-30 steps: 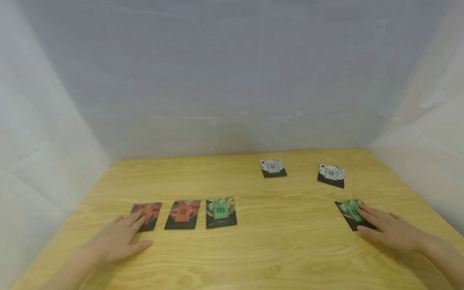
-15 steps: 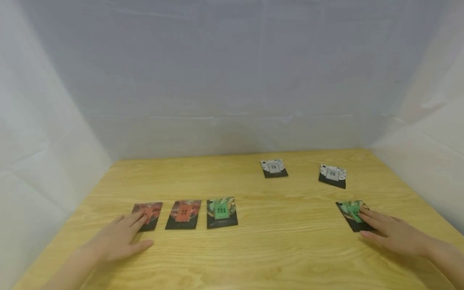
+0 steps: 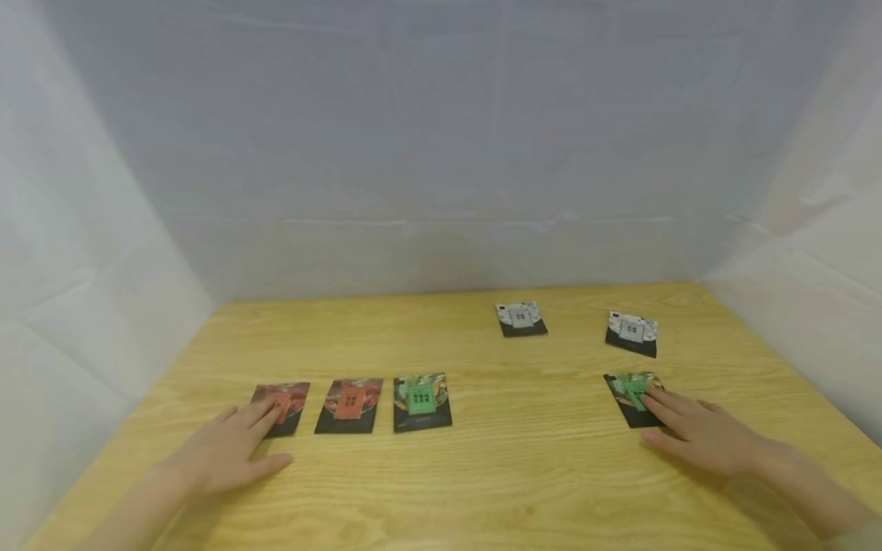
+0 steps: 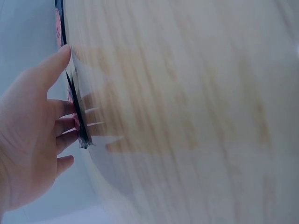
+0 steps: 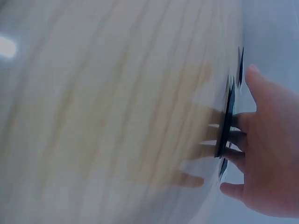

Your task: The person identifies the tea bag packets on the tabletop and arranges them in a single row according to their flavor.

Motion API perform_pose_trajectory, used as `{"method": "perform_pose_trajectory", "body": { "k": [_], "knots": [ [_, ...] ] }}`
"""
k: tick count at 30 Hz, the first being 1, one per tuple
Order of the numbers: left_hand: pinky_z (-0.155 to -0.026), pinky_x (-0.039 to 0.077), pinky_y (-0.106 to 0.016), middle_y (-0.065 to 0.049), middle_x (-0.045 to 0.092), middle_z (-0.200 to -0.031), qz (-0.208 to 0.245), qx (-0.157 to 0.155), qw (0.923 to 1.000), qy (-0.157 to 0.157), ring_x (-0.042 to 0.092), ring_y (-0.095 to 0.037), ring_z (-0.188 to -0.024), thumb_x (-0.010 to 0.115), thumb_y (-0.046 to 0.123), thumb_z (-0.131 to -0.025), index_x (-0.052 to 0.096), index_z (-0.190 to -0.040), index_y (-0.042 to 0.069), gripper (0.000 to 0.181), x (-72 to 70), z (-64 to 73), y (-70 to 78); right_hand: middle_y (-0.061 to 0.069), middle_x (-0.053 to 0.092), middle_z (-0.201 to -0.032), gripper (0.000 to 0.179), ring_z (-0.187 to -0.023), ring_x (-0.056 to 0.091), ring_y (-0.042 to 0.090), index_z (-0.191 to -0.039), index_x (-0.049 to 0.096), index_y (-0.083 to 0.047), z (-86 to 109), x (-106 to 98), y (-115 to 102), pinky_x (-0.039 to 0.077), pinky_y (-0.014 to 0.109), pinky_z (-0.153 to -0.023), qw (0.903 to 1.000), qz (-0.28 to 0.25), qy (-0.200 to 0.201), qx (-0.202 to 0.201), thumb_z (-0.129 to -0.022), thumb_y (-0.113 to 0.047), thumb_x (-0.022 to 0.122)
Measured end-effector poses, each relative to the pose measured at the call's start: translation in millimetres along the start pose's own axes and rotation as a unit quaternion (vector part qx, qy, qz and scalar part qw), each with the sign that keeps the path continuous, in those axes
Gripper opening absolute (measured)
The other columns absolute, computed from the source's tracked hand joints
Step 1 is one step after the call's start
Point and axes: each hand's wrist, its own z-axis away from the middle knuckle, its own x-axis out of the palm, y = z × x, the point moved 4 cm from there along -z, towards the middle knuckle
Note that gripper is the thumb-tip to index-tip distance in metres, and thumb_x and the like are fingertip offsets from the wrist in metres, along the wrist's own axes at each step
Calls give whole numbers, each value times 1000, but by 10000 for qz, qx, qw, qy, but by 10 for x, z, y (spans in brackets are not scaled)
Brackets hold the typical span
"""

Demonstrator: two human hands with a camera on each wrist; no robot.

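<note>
My left hand [image 3: 227,448] rests with straight fingers on a red-and-black packet [image 3: 295,395] at the left of the table. In the left wrist view, the fingertips of that hand [image 4: 37,116] touch the packet's face. On the right, my right hand [image 3: 706,436] presses its outstretched fingers on a green-and-black packet [image 3: 623,386]; part of its face is hidden under them. The right wrist view shows this packet [image 5: 225,121] edge-on below the fingers. Between the hands lie a second red packet [image 3: 349,405] and a second green packet [image 3: 422,402], side by side.
Two white-and-black packets, one near the back middle [image 3: 521,318] and one farther right [image 3: 632,332], lie behind the right hand's packet. White sheeting [image 3: 441,153] encloses the wooden table [image 3: 441,490] at the back and both sides.
My right hand has slid the green packet to the left and slightly away from me, below the right-hand white packet. My left hand stays on the red packet.
</note>
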Motion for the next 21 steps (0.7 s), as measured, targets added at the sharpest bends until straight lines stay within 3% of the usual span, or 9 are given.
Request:
{"method": "perform_pose_trajectory", "body": {
  "k": [10, 21],
  "knots": [
    [-102, 24, -62, -27, 34, -141, -1, -11, 10000, -74, 34, -44, -127, 48, 58, -88, 41, -135, -8, 82, -14, -21, 4, 23, 30, -145, 66, -129, 31, 45, -140, 38, 0, -294, -19, -320, 27, 68, -94, 9993, 229, -219, -190, -97, -49, 38],
    [-102, 24, -62, -27, 34, -141, -19, -18, 10000, -80, 34, -44, -127, 48, 59, -88, 41, -135, -8, 82, -14, -3, 20, 20, 28, -147, 70, -131, 29, 43, -142, 36, -2, -476, 18, -593, 26, 67, -95, 9983, 342, -363, -304, -96, -55, 32]
  ]
}}
